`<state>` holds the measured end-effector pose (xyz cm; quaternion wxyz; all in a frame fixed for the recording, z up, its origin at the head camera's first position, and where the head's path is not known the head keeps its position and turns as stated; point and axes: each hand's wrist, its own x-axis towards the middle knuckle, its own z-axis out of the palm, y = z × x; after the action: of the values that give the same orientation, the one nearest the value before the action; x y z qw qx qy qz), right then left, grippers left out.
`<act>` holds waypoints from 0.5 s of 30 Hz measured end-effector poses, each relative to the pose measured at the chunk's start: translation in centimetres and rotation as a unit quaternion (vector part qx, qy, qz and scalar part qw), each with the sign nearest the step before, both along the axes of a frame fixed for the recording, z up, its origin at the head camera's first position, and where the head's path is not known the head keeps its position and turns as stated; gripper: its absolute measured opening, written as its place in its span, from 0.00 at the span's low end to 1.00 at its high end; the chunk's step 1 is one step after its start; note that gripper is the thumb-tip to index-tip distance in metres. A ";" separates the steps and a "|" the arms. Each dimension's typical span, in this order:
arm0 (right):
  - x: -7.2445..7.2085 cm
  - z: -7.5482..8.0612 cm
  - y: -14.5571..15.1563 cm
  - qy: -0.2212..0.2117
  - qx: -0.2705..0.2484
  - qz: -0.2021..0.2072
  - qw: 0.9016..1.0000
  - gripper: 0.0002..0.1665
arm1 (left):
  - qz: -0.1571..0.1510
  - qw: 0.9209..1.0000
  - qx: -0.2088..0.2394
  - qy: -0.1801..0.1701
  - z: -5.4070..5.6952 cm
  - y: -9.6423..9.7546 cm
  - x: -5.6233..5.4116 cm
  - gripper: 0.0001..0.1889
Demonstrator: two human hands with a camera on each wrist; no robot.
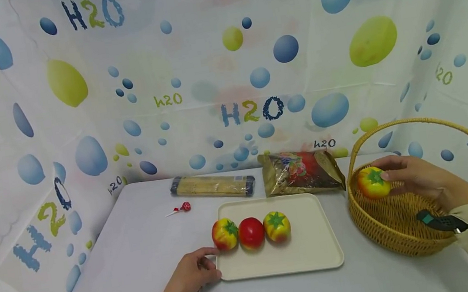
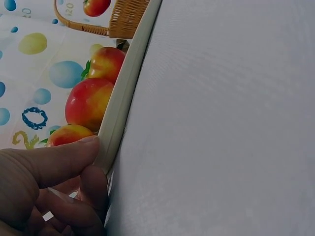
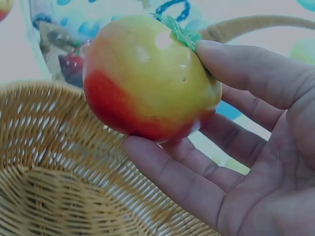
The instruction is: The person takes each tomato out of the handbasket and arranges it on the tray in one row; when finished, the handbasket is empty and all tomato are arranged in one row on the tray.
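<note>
My right hand (image 1: pixel 418 177) grips a yellow-and-red toy tomato (image 1: pixel 374 182) with a green leafy top, thumb by the leaf and fingers beneath. It is held over the wicker basket (image 1: pixel 389 229), whose woven bottom shows below in the right wrist view. With thumb and fingers, my left hand (image 1: pixel 193 273) pinches the left rim of a cream tray (image 1: pixel 306 245) near its front corner. On that tray sit three more fruits in a row: a yellow-red tomato (image 1: pixel 225 234), a plain red one (image 1: pixel 252 234) and another yellow-red tomato (image 1: pixel 277 226). Their leaves face up on the outer two.
Behind the tray lie a clear pack of noodle-like sticks (image 1: pixel 212 186) and a gold-and-red bag (image 1: pixel 302 171). A red lollipop (image 1: pixel 185 206) rests on the white table at the back left. The basket's tall handle (image 1: pixel 419 121) arches above my right hand.
</note>
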<state>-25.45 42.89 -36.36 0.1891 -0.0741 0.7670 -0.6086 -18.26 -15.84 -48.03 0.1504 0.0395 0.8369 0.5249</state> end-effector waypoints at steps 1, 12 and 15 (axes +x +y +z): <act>0.1 0.2 -0.1 0.004 -0.011 0.004 1.000 0.18 | 0.001 1.000 -0.001 -0.002 0.0 0.0 0.0 0.26; 1.1 1.4 -1.0 0.022 -0.093 0.017 0.995 0.21 | -0.002 1.000 -0.001 -0.001 0.1 0.0 0.0 0.26; 1.4 1.7 -1.6 0.026 -0.105 0.012 0.994 0.21 | -0.002 1.000 -0.001 -0.003 0.1 0.0 0.0 0.26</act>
<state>-24.06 41.25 -34.64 0.1675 -0.1187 0.7025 -0.6815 -18.26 -15.84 -47.90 0.1542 0.0389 0.8366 0.5241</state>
